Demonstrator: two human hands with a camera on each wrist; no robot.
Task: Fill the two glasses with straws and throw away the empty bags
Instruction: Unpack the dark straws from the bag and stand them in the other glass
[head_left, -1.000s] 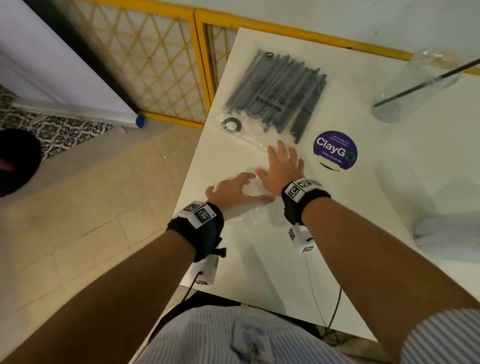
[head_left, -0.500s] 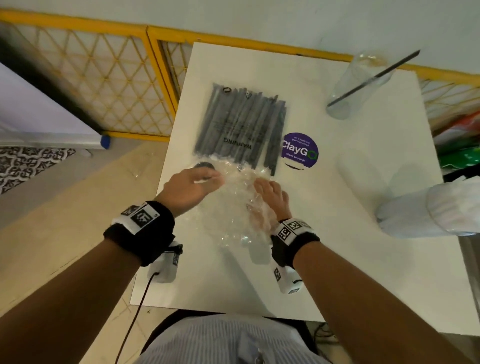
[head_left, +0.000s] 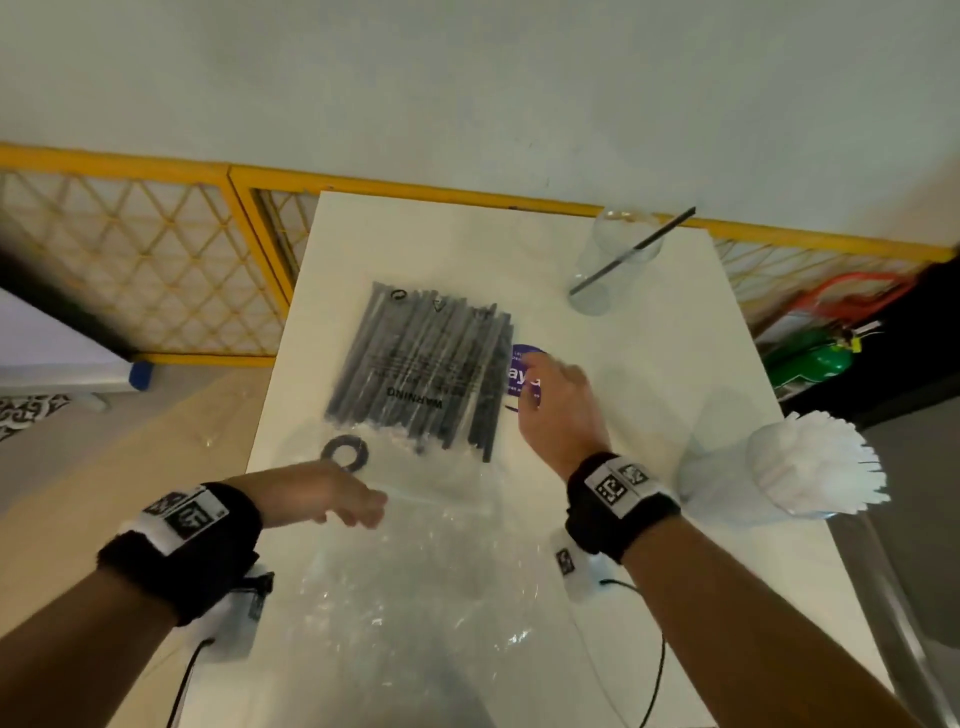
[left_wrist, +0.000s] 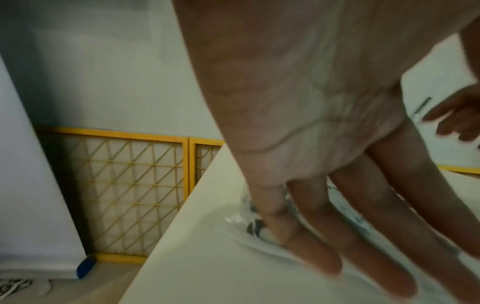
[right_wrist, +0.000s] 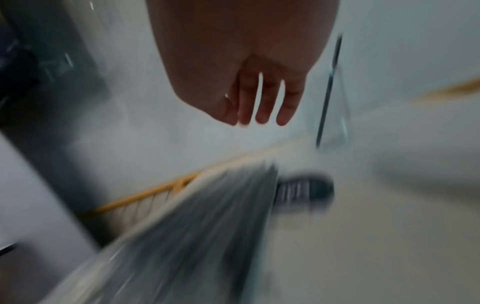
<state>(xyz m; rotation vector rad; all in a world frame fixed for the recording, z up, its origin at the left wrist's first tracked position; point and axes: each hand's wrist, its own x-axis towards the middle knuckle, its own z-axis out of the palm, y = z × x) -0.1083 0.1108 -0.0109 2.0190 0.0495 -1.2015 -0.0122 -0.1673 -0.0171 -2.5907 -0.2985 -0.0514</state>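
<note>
The fingers of the right hand (head_left: 558, 410) hang loose and slightly spread, holding nothing, in the air over the purple sticker (head_left: 521, 375) on the tabletop (head_left: 649, 395). Just to their left, almost touching, lies the bag of black straws (head_left: 423, 366), its long axis running away from the person, so the straws point the same way as those fingers. The mouth of the bag looks to be at the near end, where the clear plastic spreads flat towards the person.

The left hand (head_left: 319, 493) is lower and nearer the body. Its straight fingers (left_wrist: 311, 242) press flat on the clear plastic at the bag's near left corner, beside a black ring mark (head_left: 345, 453), pinning it to the tabletop rather than gripping it.

Beyond the right fingertips and to their right stands a clear glass (head_left: 618, 260) with a single black straw (head_left: 631, 251) leaning in it. Farther right and nearer, a second glass (head_left: 769, 478) is already packed with white straws (head_left: 826, 465).

The right hand is clearly the nearer one to the straws; I judge it is set to pull them out towards the person while the left holds the bag down.
</note>
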